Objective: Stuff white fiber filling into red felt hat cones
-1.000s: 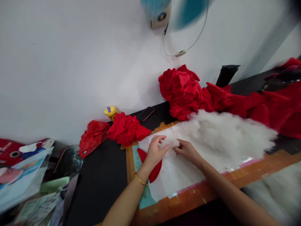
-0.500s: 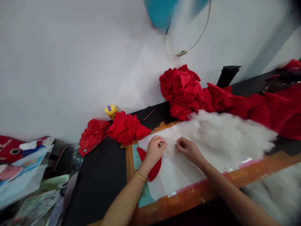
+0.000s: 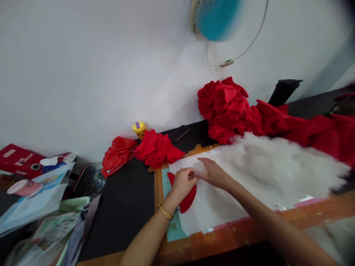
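Observation:
My left hand (image 3: 183, 181), with a gold bangle at the wrist, has its thumb and fingers pinched together over the white sheet (image 3: 222, 205). Whatever sits in that pinch is too small to make out against the white. My right hand (image 3: 213, 173) meets the left fingertips with its thumb side, its index finger stretched away and apart. Under the left hand lies a curved red fabric piece (image 3: 188, 199), partly covered by the hand. A large heap of fluffy white stuffing (image 3: 280, 170) rests on the sheet, right of my right hand.
Behind the sheet are a red fabric pile (image 3: 224, 107), a smaller red bundle (image 3: 156, 147), a phone (image 3: 179, 133), a yellow-lidded container (image 3: 139, 129) and a black cup (image 3: 284, 92). A red plastic bag (image 3: 118, 153) and papers (image 3: 52, 236) lie left. A blue fan (image 3: 219, 18) hangs above.
My right hand has moved left to meet my left hand, and its fingers have spread. My left hand stays pinched over the red piece. The whole view has shifted slightly.

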The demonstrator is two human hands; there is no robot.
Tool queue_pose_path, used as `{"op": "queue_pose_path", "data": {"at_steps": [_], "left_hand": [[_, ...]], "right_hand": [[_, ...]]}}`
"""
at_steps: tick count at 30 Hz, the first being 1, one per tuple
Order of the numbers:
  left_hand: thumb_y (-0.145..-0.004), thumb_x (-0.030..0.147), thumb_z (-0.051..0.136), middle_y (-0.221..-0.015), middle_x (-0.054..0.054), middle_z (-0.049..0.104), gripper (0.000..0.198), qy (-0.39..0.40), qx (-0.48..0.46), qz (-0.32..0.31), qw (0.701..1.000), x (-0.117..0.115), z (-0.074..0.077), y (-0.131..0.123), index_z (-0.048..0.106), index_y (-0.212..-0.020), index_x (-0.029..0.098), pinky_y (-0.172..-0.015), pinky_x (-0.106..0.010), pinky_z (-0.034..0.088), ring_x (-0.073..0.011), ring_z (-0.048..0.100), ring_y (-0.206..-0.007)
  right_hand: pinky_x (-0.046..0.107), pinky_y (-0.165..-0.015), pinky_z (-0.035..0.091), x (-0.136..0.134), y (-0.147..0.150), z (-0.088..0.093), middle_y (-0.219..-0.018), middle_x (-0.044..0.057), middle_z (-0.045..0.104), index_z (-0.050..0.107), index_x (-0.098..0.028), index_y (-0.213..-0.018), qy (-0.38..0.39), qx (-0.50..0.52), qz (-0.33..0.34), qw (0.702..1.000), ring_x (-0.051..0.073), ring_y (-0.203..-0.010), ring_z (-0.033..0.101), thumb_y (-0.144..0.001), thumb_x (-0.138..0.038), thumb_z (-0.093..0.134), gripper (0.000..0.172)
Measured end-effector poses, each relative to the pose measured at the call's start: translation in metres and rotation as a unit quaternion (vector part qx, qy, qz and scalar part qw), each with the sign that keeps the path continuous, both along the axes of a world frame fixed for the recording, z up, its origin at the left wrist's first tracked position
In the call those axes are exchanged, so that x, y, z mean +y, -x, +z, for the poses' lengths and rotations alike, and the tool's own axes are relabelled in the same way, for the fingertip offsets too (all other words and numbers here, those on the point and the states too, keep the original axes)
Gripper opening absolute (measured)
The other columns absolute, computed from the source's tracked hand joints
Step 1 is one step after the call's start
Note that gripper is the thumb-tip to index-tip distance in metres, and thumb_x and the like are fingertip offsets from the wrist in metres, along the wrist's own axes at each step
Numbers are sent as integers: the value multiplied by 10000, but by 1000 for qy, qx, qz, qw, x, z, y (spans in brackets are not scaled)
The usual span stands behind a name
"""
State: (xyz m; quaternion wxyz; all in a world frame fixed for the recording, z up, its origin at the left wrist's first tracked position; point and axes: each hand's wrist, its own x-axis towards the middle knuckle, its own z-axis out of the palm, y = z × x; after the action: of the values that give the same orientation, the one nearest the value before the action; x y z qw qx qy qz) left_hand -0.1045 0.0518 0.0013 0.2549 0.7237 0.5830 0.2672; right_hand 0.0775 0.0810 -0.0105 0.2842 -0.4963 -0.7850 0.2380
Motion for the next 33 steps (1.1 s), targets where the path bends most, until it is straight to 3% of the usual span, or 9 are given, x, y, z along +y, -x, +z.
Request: {"op": "queue_pose_path", "data": {"at_steps": [3, 6, 10, 13, 16, 21, 24, 27, 33], "left_hand": [[-764, 165, 660, -1004, -86, 663, 265, -12, 21, 22, 999, 3, -5, -16, 625, -1026, 179, -902, -390, 440, -253, 590, -999], [-741, 184, 685, -1155, -101, 632, 459, -8, 31, -4, 999, 7, -9, -25, 564, -1184, 194, -945, -387, 427, -260, 566, -1095], [-731, 144, 638, -824, -39, 679, 162, 20, 50, -58, 997, 13, -14, -29, 646, -880, 207, -858, -373, 448, -247, 619, -868], [-745, 126, 583, -766, -52, 674, 87, 21, 52, -48, 997, 15, -14, -28, 630, -766, 197, -852, -399, 446, -255, 619, -832], [-764, 133, 570, -882, -73, 699, 172, 14, 33, -44, 998, 12, -8, -24, 648, -909, 184, -880, -406, 454, -251, 629, -886], [-741, 205, 690, -1265, -105, 600, 571, -15, -49, -117, 992, 3, 9, -23, 518, -1286, 196, -961, -340, 457, -235, 564, -1150], [-745, 221, 700, -1133, -75, 626, 412, -7, -44, -163, 986, -2, 10, -29, 606, -1146, 208, -934, -340, 468, -235, 581, -1075], [-748, 104, 599, -913, -45, 624, 152, 17, 0, -140, 990, -3, -1, -34, 633, -862, 198, -860, -334, 477, -218, 593, -905], [-733, 56, 507, -740, -11, 568, 143, 37, -15, -58, 998, -1, -15, -28, 534, -701, 192, -726, -312, 445, -175, 512, -703]], "right_hand": [[449, -1004, 459, -5, 3, -12, -1222, 147, 646, 585, -175, -1218, 27, -4, 14, 1000, 293, -1143, 601, -876, -304, 534, 370], [373, -899, 507, -16, -10, -16, -1106, 76, 702, 601, -220, -1123, 57, 47, 17, 997, 238, -995, 667, -860, -249, 502, 282], [347, -790, 521, -24, -30, -21, -1015, 46, 719, 578, -242, -1042, 75, 101, -38, 991, 229, -877, 685, -858, -322, 542, 205], [363, -803, 516, -24, -46, -25, -1014, 53, 724, 590, -252, -902, 63, 100, -58, 991, 244, -898, 678, -862, -362, 567, 119], [365, -793, 524, -23, -61, -23, -1092, 81, 701, 602, -243, -891, 42, 94, -49, 993, 257, -957, 662, -853, -396, 590, 159], [361, -790, 527, -27, -65, -16, -1157, 94, 655, 581, -227, -1157, 43, 66, -15, 997, 256, -990, 644, -816, -417, 637, 395], [368, -834, 508, -31, -51, -17, -1065, 71, 689, 604, -215, -1093, 75, 63, -15, 995, 245, -944, 658, -805, -339, 610, 313], [367, -839, 500, -34, -39, -18, -999, 61, 699, 606, -205, -1029, 95, 84, -44, 991, 233, -909, 662, -802, -267, 543, 244], [354, -845, 511, -43, -38, -18, -1269, 111, 601, 501, -214, -1239, 103, 162, 19, 981, 232, -1019, 628, -761, -347, 663, 522]]}}
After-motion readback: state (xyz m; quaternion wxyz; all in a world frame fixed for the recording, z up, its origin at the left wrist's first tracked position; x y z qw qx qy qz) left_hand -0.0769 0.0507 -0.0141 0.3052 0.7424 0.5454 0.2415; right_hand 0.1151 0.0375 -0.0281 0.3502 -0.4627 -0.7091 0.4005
